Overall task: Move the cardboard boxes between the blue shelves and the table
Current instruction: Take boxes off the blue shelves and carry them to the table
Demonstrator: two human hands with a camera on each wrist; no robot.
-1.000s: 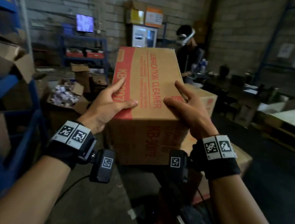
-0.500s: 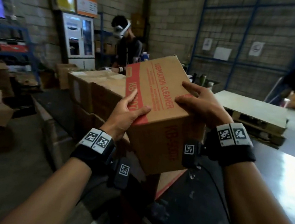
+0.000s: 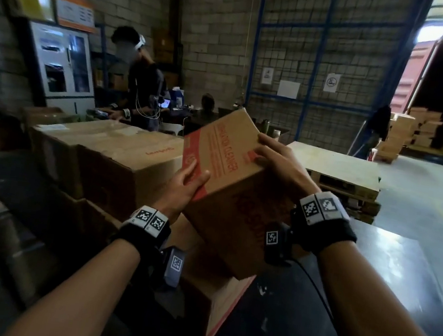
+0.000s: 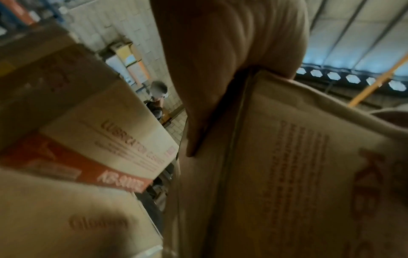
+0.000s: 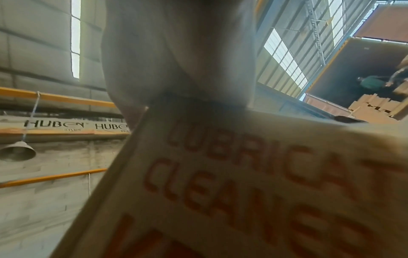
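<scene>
— What's the room like from where you stand?

— A dim warehouse with block walls; a blue mesh rack (image 3: 316,64) fills the upper middle of the frame, and a dark table (image 3: 385,290) shines at the lower right. Big cartons (image 3: 120,153) are stacked at centre left, with another person (image 3: 143,85) working behind them.

— And the cardboard box (image 3: 227,197)?

— Centre of the frame, tilted, held in the air above the cartons and the table's near edge. Red print on it reads LUBRICATION CLEANER.

— The hands?

— Both clamped on it. The left hand (image 3: 183,188) grips the lower left corner, thumb on the red stripe. The right hand (image 3: 281,162) curls over the upper right edge.

— Anything else?

— A wooden pallet (image 3: 339,170) at middle right.
</scene>
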